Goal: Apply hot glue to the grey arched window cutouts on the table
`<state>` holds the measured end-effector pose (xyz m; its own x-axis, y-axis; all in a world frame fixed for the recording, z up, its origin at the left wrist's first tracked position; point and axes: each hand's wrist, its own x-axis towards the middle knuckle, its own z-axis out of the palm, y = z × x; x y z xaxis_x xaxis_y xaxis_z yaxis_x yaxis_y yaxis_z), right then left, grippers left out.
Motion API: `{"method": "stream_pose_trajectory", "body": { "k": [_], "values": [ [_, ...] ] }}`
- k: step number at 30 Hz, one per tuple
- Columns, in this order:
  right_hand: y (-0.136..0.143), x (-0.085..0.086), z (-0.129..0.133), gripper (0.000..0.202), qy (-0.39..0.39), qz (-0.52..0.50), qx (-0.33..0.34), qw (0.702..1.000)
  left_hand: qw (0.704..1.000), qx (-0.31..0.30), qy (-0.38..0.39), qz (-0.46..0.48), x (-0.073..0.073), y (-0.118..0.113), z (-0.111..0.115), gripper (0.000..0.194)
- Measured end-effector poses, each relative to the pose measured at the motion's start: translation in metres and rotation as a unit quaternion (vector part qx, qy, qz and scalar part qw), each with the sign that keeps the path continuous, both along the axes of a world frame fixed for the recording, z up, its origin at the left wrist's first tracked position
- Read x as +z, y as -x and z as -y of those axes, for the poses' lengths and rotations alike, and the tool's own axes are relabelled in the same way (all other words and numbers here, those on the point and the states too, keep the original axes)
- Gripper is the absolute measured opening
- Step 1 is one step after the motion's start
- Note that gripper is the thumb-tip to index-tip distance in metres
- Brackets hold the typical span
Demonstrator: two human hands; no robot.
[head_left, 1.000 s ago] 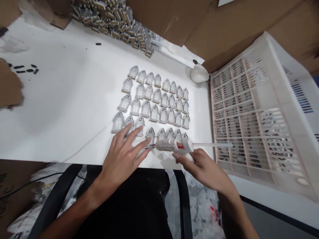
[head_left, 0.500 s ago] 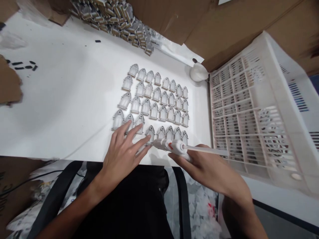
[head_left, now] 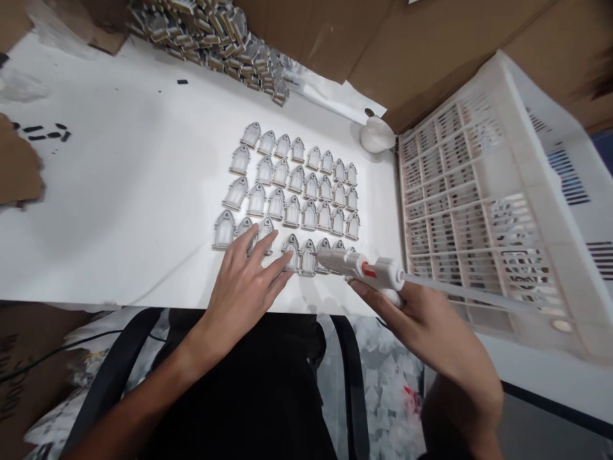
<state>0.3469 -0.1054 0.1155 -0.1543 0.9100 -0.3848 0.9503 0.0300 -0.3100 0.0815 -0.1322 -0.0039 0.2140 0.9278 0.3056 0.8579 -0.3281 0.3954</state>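
The right hand grips a glue gun, partly hiding the nearest of 4 rows of arched pieces on the table. The left hand spreads its fingers over that row. A crate stands right, a heap behind.

Bright light whitens the table, with soft shadows and stretched, blurry edges.

wide passage left of centre on the worktop, white crate barring right edge, heaped pieces along far edge
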Motion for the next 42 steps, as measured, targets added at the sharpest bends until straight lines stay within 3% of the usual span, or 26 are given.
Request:
{"method": "stream_pose_trajectory", "body": {
  "k": [5,13,20,26,34,42],
  "values": [
    [-0.005,-0.003,-0.002,0.063,-0.01,-0.025,-0.009,1.0,1.0,0.017,-0.02,-0.003,-0.002,0.013,0.005,0.053],
    [0.011,-0.011,-0.002,0.058,0.0,-0.061,0.029,0.998,0.999,-0.001,-0.054,0.006,-0.005,0.009,0.03,0.054],
    [0.029,-0.027,-0.005,0.054,0.029,-0.095,0.084,0.992,0.998,0.014,-0.06,-0.002,-0.005,0.017,0.031,0.041],
    [0.035,-0.039,-0.009,0.054,0.05,-0.106,0.069,0.991,0.998,-0.005,-0.065,-0.013,-0.008,0.026,0.026,0.033],
    [0.041,-0.038,-0.014,0.057,0.038,-0.09,0.076,0.992,0.998,0.004,-0.07,0.003,-0.011,0.026,0.025,0.032],
    [0.044,-0.036,-0.018,0.055,-0.021,-0.045,0.134,0.99,0.997,0.013,-0.079,0.008,-0.013,0.025,0.025,0.031]
  ]
}}
